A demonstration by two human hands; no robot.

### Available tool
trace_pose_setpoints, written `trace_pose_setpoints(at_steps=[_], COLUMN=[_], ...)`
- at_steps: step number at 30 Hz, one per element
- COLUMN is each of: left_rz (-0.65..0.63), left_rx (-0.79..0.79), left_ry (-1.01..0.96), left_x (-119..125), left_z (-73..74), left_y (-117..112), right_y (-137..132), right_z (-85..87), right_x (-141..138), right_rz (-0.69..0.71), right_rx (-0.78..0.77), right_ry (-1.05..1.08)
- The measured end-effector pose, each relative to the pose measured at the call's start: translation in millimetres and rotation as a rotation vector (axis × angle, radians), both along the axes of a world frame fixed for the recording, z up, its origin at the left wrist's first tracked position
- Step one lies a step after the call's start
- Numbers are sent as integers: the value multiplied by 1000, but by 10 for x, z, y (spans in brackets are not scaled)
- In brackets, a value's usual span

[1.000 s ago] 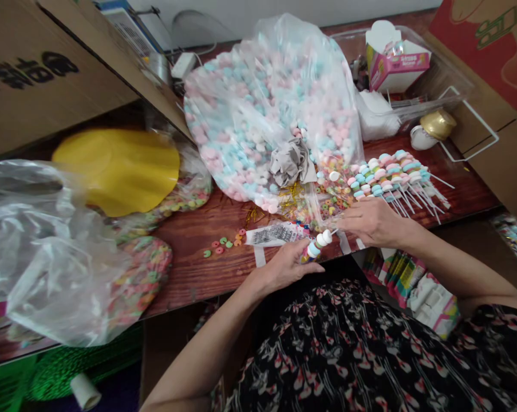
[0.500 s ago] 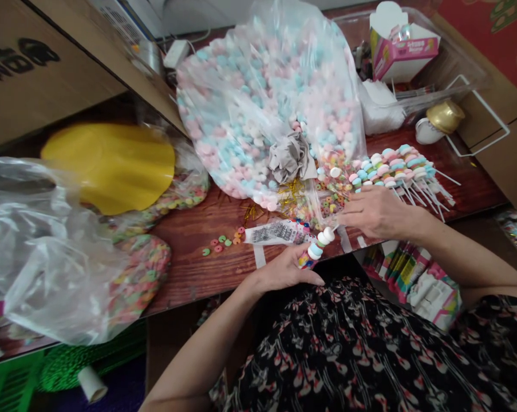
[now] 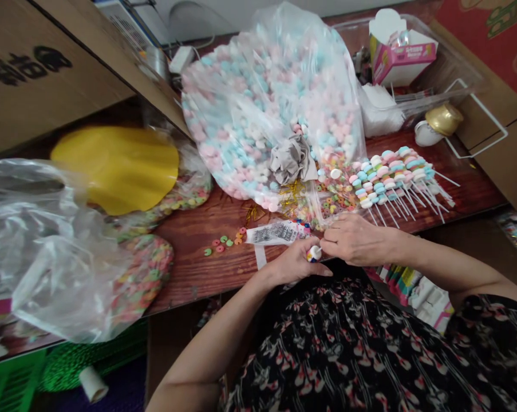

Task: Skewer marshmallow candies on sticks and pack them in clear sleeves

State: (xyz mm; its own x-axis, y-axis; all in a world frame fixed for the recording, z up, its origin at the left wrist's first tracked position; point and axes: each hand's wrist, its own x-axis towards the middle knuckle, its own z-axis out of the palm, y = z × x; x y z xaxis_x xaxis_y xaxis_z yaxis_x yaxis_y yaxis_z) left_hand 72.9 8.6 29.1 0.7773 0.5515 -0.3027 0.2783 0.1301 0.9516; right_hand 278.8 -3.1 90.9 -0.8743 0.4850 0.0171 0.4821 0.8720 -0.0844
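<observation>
My left hand (image 3: 296,264) grips a candy skewer (image 3: 314,253) at the table's front edge. Its white and blue candies show between my hands. My right hand (image 3: 356,240) closes over the skewer's far end, fingertips against the candies, and hides the stick. A printed paper strip (image 3: 275,233) lies just beyond my left hand. Behind my right hand lies a row of finished pastel candy skewers (image 3: 395,180). A large clear bag of pink and blue candies (image 3: 262,109) rises behind them. Loose ring candies (image 3: 221,243) lie on the wooden table (image 3: 189,274) to the left.
Clear bags of colored ring candies (image 3: 142,274) and a yellow disc (image 3: 116,169) lie at the left. A cardboard box (image 3: 39,74) overhangs the far left. A pink carton (image 3: 399,57) and a gold-topped cup (image 3: 444,119) stand at the back right.
My right hand has moved left from beside the skewer row and closed over the skewer. The skewer has tilted and now sits lower between my hands, mostly hidden.
</observation>
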Motion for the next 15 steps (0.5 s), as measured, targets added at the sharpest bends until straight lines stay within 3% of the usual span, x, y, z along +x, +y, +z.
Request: trace_pose_setpoints(at_steps=[4,8,11,15], left_rz=[51,114,133,80], left_rx=[25,21,-118,-273], left_ry=[-20,-77,-142,-86], left_x=[81,39,-157,-393], left_z=[14,99,195,259], left_y=[10,67,122,135], right_y=[3,61,153,289], right_z=[-97,-263,-322,-232], right_x=[-213,-320,-260,-116], right_rz=[21,49,40,-12], right_rx=[-125,-155,-74,100], right_ry=[27,117,202,336])
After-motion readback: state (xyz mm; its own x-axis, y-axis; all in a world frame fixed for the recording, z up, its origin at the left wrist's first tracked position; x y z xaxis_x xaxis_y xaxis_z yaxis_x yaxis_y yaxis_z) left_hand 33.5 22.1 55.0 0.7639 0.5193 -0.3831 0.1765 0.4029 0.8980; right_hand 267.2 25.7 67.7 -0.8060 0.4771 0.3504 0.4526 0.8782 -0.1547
